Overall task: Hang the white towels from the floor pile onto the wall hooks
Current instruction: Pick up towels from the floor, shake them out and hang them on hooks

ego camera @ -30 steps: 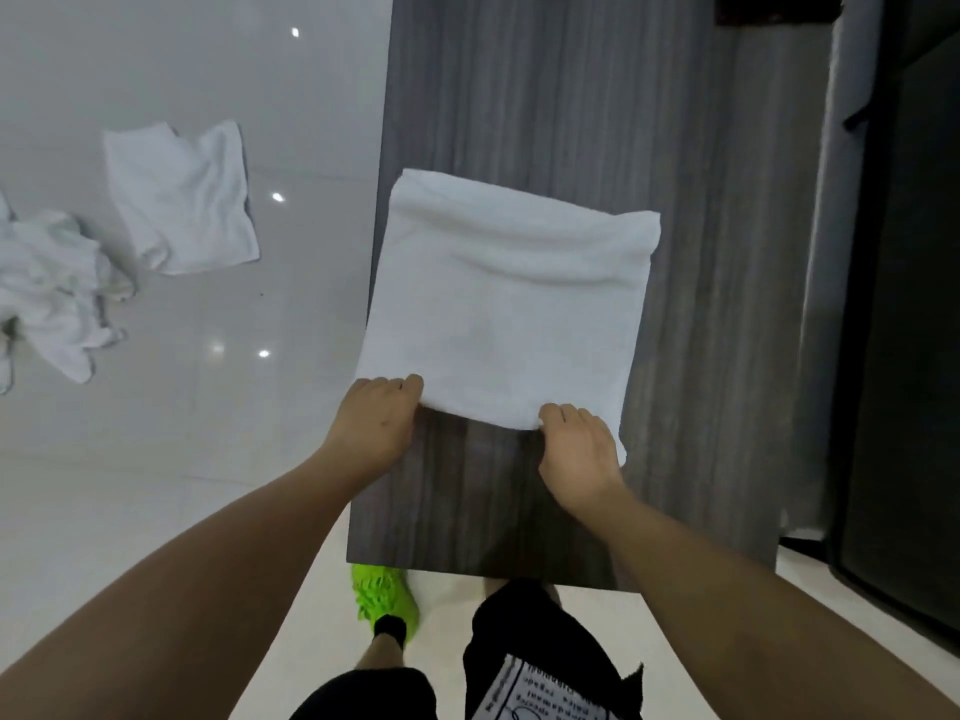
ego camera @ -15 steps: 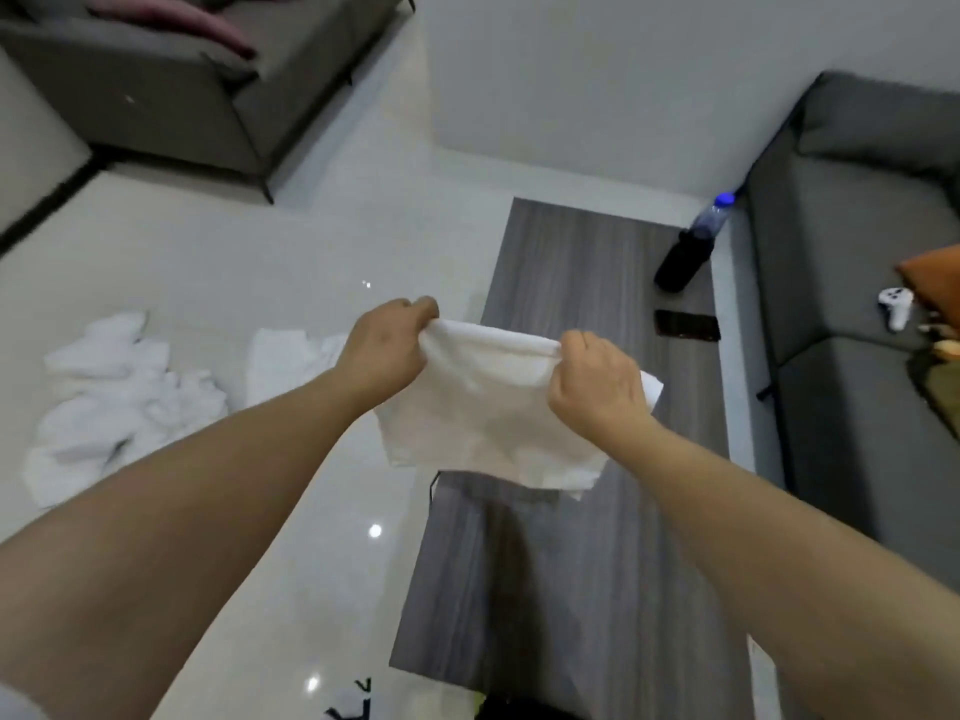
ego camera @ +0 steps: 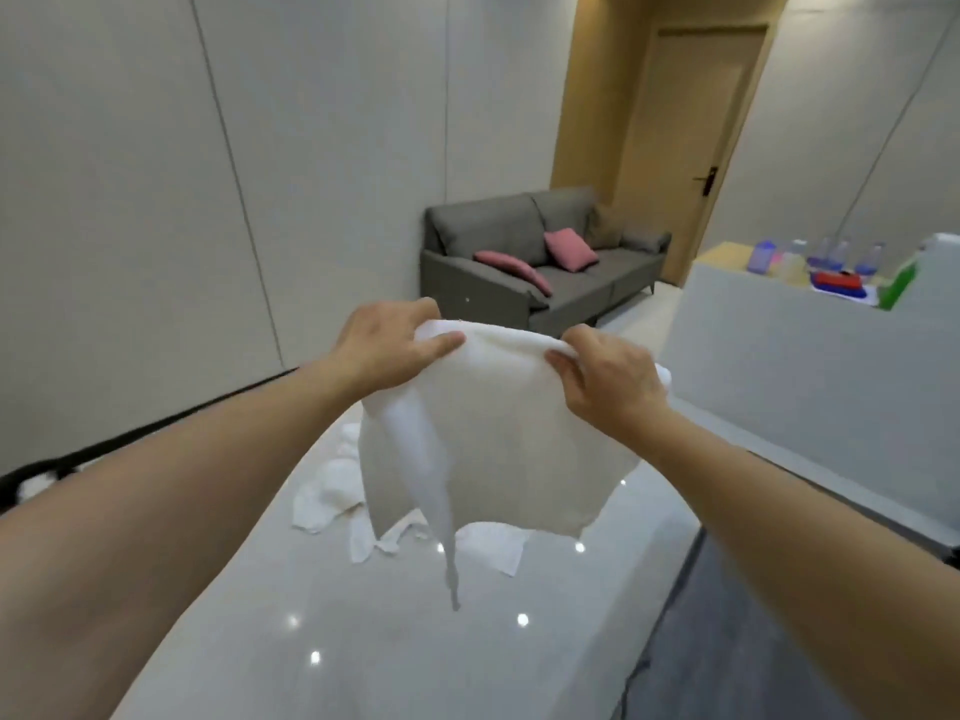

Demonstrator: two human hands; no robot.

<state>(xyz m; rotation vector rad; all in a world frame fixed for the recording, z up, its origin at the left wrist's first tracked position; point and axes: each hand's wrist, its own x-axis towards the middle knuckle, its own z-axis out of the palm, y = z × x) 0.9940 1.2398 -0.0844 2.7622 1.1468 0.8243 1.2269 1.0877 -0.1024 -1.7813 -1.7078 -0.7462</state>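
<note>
A folded white towel hangs in the air in front of me, held by its top edge. My left hand pinches the towel's upper left corner and my right hand grips the upper right corner. A thin corner of cloth dangles below the towel. Behind and below it, the pile of white towels lies crumpled on the glossy light floor. No wall hooks show in this view.
A grey sofa with pink cushions stands against the far wall, beside a wooden door. A white counter with bottles is at the right. The dark wooden table's edge shows at the lower right.
The towel has been lifted off the dark table and raised to chest height in both hands. My view has swung up and to the left, toward the sofa and door.
</note>
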